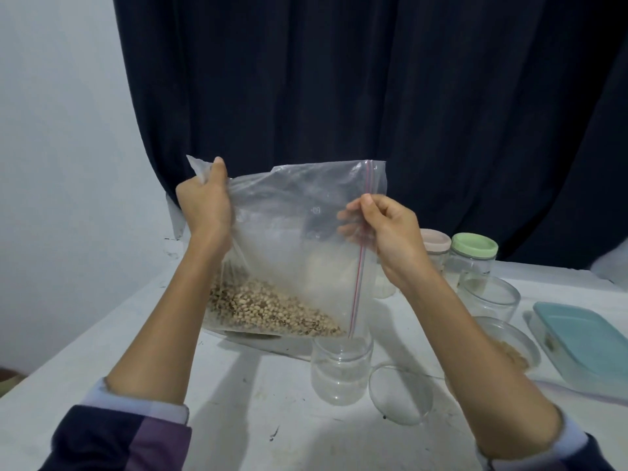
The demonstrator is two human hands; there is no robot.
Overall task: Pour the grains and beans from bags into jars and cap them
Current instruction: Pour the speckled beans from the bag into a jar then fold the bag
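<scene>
Two hands hold a clear plastic bag up above the white table, turned on its side so that its red zip strip runs down the right-hand edge. The left hand grips the bag's far left corner in a closed fist, while the right hand pinches the zip strip between thumb and curled fingers, about midway down it. The bag hangs between the two hands, and the beans lie heaped along its lower edge, below both hands and sloping toward the lower right corner. That corner sits just over the mouth of an open clear jar standing on the table. A clear round lid lies flat just right of that jar. Further right stand a jar with a pink cap, a jar with a green cap, another open jar, and a box with a blue lid.
</scene>
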